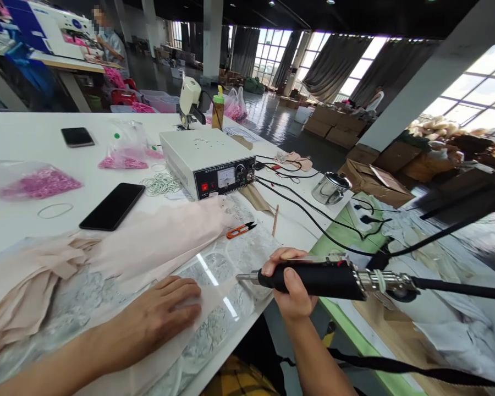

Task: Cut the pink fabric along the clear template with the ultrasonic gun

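Note:
My right hand point(291, 280) wraps round the black handle of an ultrasonic cutter point(317, 278), whose thin metal tip points left. That tip is at the edge of a strip of pale pink fabric point(210, 302); I cannot tell if it touches. Flat on the same fabric lies my left hand point(165, 308), fingers stretched out and pressing nothing else. Beneath is a clear sheet point(235, 308) over a grey patterned surface. More pale pink fabric point(157, 242) lies beyond, and bunched strips point(37, 286) are at the left.
Orange thread snips point(241, 230) lie beyond the tool tip. A control box point(208, 162) feeds black cables point(305, 212) towards the right. Phones point(113, 206), bags of pink bands point(37, 181) and a metal mug point(332, 188) stand around. White cloth point(470, 341) fills the right side.

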Available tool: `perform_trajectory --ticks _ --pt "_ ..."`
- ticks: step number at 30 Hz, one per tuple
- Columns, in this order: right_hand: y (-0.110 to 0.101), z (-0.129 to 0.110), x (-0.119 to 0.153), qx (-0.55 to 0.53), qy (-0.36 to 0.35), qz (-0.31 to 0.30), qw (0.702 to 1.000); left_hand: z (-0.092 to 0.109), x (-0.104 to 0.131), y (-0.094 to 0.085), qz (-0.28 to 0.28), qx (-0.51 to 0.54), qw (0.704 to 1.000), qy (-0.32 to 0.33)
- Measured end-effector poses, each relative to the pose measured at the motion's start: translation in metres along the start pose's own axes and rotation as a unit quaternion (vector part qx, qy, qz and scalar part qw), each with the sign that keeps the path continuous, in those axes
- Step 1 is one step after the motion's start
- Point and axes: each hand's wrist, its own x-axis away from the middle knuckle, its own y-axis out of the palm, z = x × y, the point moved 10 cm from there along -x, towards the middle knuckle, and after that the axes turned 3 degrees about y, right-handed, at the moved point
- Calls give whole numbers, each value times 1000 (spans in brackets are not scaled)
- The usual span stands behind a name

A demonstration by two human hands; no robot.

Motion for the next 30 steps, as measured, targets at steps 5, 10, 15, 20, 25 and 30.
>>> perform_trajectory --ticks 5,10,15,20,25,30 --pt "4 2 -1 -3 6 7 1000 2 -15 0 -38 -10 997 62" --pt "4 4 -8 -17 7 11 1000 1 -25 3 -105 -39 984 137" --pt "4 4 -12 -27 0 11 1000 -4 -36 7 -145 -24 975 164" --pt "5 3 -11 -25 -3 12 1000 -8 -41 13 -179 -10 964 197" --pt "5 2 -11 -29 -6 16 999 -6 -40 16 -169 4 960 222" --pt "3 5 -10 -30 -2 16 999 -8 -39 14 -128 39 968 210"
